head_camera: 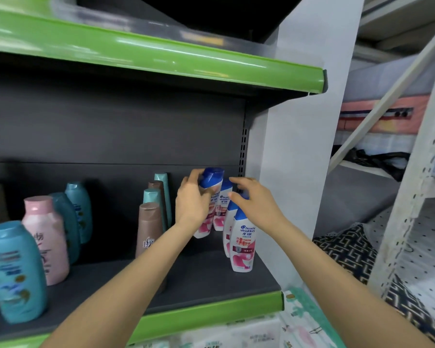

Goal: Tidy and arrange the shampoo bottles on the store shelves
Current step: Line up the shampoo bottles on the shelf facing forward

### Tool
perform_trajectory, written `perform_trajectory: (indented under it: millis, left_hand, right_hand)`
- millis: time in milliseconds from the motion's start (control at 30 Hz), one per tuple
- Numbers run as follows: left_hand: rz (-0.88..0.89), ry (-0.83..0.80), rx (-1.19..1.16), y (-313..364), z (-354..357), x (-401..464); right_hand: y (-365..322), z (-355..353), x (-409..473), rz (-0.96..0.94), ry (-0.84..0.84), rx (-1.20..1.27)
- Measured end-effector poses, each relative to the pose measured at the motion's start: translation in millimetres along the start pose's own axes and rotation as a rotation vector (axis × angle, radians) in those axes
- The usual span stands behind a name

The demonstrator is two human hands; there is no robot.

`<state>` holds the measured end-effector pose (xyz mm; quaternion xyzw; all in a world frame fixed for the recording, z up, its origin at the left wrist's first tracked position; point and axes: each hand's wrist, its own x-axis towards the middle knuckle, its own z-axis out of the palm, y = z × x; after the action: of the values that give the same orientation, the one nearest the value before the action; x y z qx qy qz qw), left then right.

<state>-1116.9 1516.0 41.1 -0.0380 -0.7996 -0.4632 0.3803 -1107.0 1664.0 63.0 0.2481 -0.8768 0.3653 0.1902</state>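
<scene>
Both your arms reach forward.
Your left hand (192, 199) curls in a grip; your right hand (250, 197) hovers, fingers spread loosely.

A shop: green-edged shelves (211, 60) of shampoo bottles (244, 243).

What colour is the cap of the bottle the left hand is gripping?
Blue, on a white bottle with pink on its label; the head view shows the cap clearly.

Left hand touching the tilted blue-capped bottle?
Touching. Head view shows the left hand wrapped around the tilted blue-capped bottle, just below its cap.
</scene>
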Motion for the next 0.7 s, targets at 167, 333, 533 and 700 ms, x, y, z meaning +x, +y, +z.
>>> perform_trajectory:
  millis: [167,333,533,700]
  left_hand:
    - [0.029,-0.062,-0.045,18.2,-33.8,-20.9]
    - [0.009,-0.145,-0.129,26.8,-54.2,-38.9]
    - [-0.039,-0.160,-0.212,32.4,-70.1,-54.0]
    - [-0.036,-0.175,-0.277,33.7,-79.6,-67.1]
  right_hand:
    - [-17.6,11.9,-22.1,0.068,-0.078,0.234]
    - [-29.2,30.2,-45.4,0.080,-0.045,0.324]
    - [-44.9,46.0,-65.9,0.090,0.038,0.181]
    - [-53.7,57.2,-76.5,0.119,0.101,0.129]
